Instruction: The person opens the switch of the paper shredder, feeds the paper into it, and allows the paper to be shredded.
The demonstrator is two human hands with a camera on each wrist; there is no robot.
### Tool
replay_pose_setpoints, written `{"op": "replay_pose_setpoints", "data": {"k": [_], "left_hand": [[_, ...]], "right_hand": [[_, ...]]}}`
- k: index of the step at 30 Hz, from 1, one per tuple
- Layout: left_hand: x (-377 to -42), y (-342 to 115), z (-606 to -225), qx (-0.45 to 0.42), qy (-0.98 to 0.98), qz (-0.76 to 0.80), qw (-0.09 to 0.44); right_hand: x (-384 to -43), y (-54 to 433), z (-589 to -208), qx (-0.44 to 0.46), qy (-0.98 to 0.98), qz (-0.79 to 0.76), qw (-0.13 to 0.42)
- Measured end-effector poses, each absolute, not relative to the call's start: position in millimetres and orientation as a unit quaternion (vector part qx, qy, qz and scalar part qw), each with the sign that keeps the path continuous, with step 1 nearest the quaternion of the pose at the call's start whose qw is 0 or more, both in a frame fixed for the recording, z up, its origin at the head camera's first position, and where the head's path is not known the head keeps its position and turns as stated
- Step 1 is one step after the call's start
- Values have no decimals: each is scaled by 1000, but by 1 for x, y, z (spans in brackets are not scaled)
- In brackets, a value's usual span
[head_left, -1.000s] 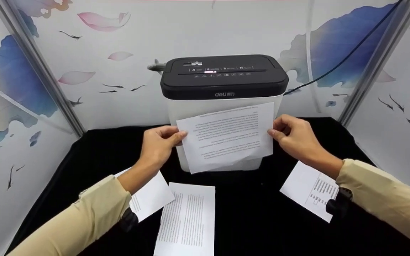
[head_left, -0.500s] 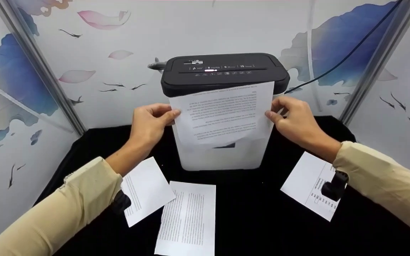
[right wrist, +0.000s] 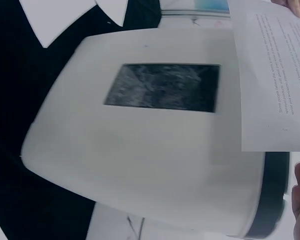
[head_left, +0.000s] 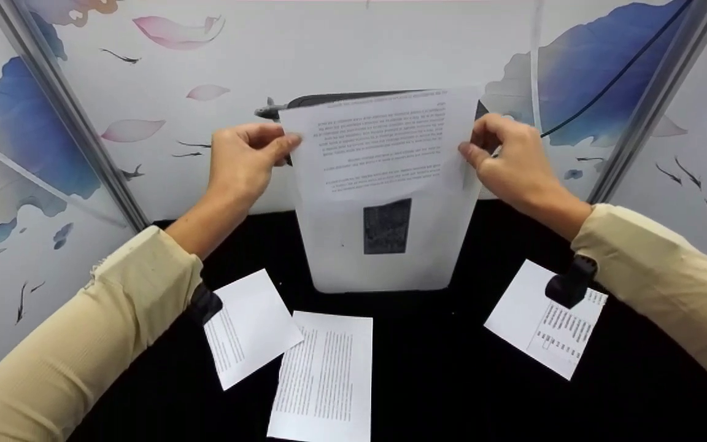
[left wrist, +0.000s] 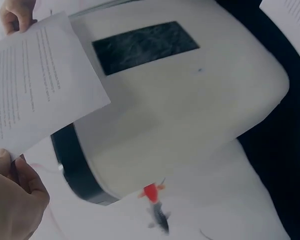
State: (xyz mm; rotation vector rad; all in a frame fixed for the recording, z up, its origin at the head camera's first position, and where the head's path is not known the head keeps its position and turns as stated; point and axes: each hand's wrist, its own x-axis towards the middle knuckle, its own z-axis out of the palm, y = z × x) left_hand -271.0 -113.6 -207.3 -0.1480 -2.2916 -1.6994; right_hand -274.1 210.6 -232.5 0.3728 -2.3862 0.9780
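A printed sheet of paper [head_left: 384, 138] is held up by both hands in front of the upper part of a paper shredder [head_left: 329, 264]. My left hand [head_left: 240, 162] pinches its left edge between thumb and fingers, and my right hand [head_left: 510, 156] pinches the right edge. The sheet covers nearly all of the shredder's black top [head_left: 329, 98], including the slot. Below the paper's lower edge, the white bin shows a dark window [head_left: 386, 227]. In the right wrist view the sheet [right wrist: 269, 100] stands apart from that window, near the black top [right wrist: 269, 200].
Two overlapping printed sheets lie on the black cloth, one at the left [head_left: 255, 331] and one at front centre [head_left: 323, 380]. Another printed paper [head_left: 540, 319] lies to the right. A black cable [head_left: 617, 73] runs up the patterned wall behind.
Both hands have raised the sheet from in front of the white bin up over the black top. The bin's dark window has come into view. The papers on the cloth have stayed put.
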Motion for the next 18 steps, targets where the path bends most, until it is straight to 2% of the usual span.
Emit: {"op": "replay_pose_setpoints", "data": {"k": [18], "left_hand": [[-291, -104, -152, -88, -745, -630, 201]], "right_hand": [[-301, 205, -180, 94, -860, 398, 305]]}}
